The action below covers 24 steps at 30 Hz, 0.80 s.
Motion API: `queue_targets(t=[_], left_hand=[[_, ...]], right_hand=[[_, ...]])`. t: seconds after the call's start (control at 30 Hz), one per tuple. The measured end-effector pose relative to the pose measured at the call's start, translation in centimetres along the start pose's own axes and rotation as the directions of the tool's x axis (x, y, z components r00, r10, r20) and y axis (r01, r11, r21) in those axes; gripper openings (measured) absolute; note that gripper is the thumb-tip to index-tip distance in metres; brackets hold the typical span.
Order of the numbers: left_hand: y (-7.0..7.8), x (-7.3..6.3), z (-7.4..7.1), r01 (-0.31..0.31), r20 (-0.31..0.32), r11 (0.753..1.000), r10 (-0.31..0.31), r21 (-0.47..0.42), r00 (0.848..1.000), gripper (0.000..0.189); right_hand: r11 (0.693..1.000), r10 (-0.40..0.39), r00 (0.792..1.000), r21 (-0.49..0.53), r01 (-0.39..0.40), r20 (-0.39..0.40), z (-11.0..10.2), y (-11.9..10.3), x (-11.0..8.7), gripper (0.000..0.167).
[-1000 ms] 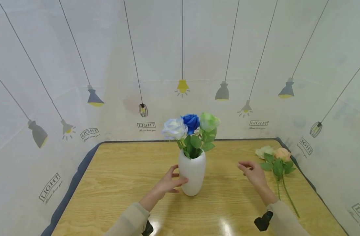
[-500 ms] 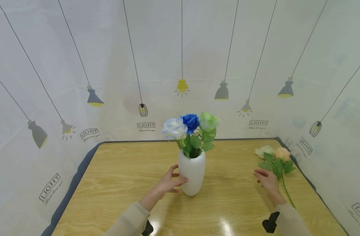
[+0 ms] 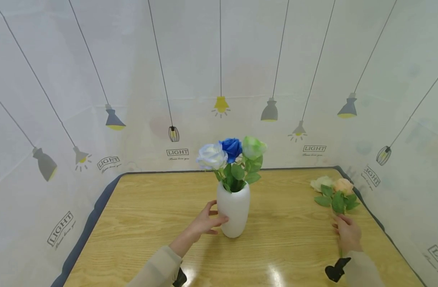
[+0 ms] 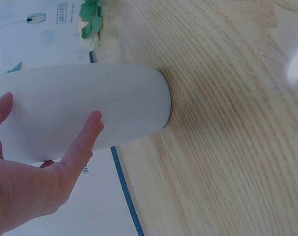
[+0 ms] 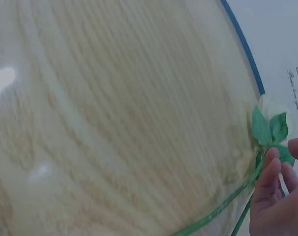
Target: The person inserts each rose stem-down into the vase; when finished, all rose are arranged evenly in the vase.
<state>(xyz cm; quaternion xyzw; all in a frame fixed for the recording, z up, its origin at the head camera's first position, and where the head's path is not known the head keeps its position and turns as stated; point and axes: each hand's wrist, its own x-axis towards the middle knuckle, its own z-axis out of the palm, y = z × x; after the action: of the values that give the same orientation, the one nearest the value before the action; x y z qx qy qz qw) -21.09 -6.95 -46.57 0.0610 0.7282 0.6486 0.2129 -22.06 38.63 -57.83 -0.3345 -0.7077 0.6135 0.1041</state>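
A white vase (image 3: 234, 211) stands upright on the wooden table, holding a pale blue-white rose (image 3: 212, 156), a blue rose (image 3: 231, 149) and a green-white rose (image 3: 253, 148). My left hand (image 3: 204, 222) holds the vase's left side, fingers spread around its wall; in the left wrist view these fingers (image 4: 85, 137) lie against it. At the right, a cream rose (image 3: 321, 183) and a peach rose (image 3: 343, 186) lie on the table. My right hand (image 3: 348, 231) is over their stems (image 5: 213, 214), just below the leaves, with thumb and fingertips apart in the right wrist view.
The wooden table (image 3: 147, 207) has a dark blue edge strip (image 3: 91, 223). A white cloth backdrop (image 3: 190, 71) printed with hanging lamps surrounds it at the back and both sides.
My right hand has moved right and toward me, from beside the lying roses to over their stems. The left hand and the vase have stayed in place.
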Motion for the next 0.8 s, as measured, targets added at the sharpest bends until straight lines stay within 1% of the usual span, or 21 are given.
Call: queue_targets(t=[0.03, 0.07, 0.1, 0.17, 0.23, 0.37, 0.5, 0.63, 0.7, 0.8], left_hand=[[0.0, 0.0, 0.0, 0.0, 0.0, 1.0, 0.0, 0.0, 1.0, 0.081], [0.0, 0.0, 0.0, 0.001, 0.0, 1.0, -0.001, 0.0, 1.0, 0.081], [0.0, 0.0, 0.0, 0.002, -0.001, 1.0, -0.002, 0.0, 1.0, 0.082], [0.0, 0.0, 0.0, 0.003, -0.001, 1.0, -0.003, 0.001, 1.0, 0.082], [0.0, 0.0, 0.0, 0.003, 0.0, 1.0, -0.003, 0.001, 1.0, 0.082], [-0.1, 0.1, 0.0, 0.004, -0.002, 1.0, -0.004, 0.001, 1.0, 0.082], [-0.1, 0.1, 0.0, 0.004, -0.005, 1.0, -0.004, 0.005, 1.0, 0.082], [-0.1, 0.1, 0.0, 0.003, -0.007, 1.0, -0.003, 0.01, 1.0, 0.081], [-0.1, 0.1, 0.0, 0.005, -0.007, 1.0, -0.005, 0.01, 1.0, 0.082], [-0.1, 0.1, 0.0, 0.008, -0.007, 1.0, -0.008, 0.008, 1.0, 0.082]], right_hand=[[1.0, 0.007, 1.0, -0.016, -0.006, 0.009, -0.3, 0.2, -0.1, 0.049], [0.999, -0.012, 1.0, -0.048, 0.014, 0.025, -0.6, 0.2, -0.4, 0.054], [0.997, -0.019, 0.999, -0.07, 0.022, 0.045, -0.8, 0.0, -1.0, 0.056], [0.996, -0.008, 0.995, -0.093, 0.017, 0.097, -1.2, -1.3, -3.0, 0.057], [0.995, -0.003, 0.995, -0.1, 0.013, 0.1, -1.3, -1.3, -3.5, 0.055], [0.996, 0.032, 0.996, -0.084, -0.024, 0.086, -1.3, -1.2, -3.6, 0.05], [0.997, 0.042, 0.996, -0.061, -0.037, 0.078, -1.0, -1.1, -3.8, 0.045], [0.999, 0.051, 0.996, -0.022, -0.049, 0.076, -0.6, -0.8, -3.9, 0.047], [0.998, 0.057, 0.995, -0.014, -0.056, 0.086, -0.3, -0.7, -3.8, 0.049], [0.996, 0.086, 0.987, -0.005, -0.087, 0.133, 0.0, -0.8, -3.8, 0.053]])
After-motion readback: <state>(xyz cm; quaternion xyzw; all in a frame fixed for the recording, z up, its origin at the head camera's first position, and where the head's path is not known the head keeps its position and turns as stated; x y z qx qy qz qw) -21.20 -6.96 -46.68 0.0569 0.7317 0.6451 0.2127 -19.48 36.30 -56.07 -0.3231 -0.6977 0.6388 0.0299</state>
